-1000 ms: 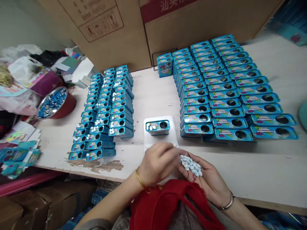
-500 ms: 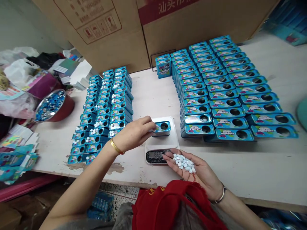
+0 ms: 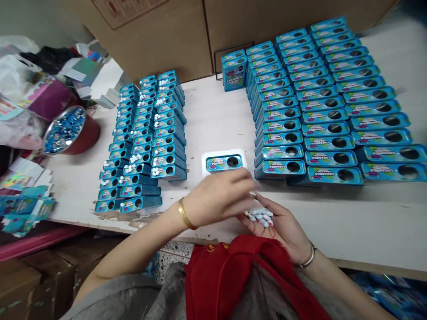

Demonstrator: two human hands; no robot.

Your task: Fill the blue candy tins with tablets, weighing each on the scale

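Soft light; motion-blurred left hand [image 3: 218, 195]

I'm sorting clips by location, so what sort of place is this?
Probably a small candy-packing workshop: rows of matching blue tins labelled "Caramelo Macizo" stand on a worktable, pale tablets lie loose in the right hand, and large cardboard cartons stand behind.

"CARAMELO MACIZO" stands in pale capitals on the front of a blue tin [image 3: 235, 76] near the table's far edge. The same words, smaller and blurrier, mark the top of the blue tin on the white platform [image 3: 205, 166] and the rows of tins [image 3: 275, 168] toward the table's right edge. Yellow marks on the red apron [image 3: 213, 271] are illegible.
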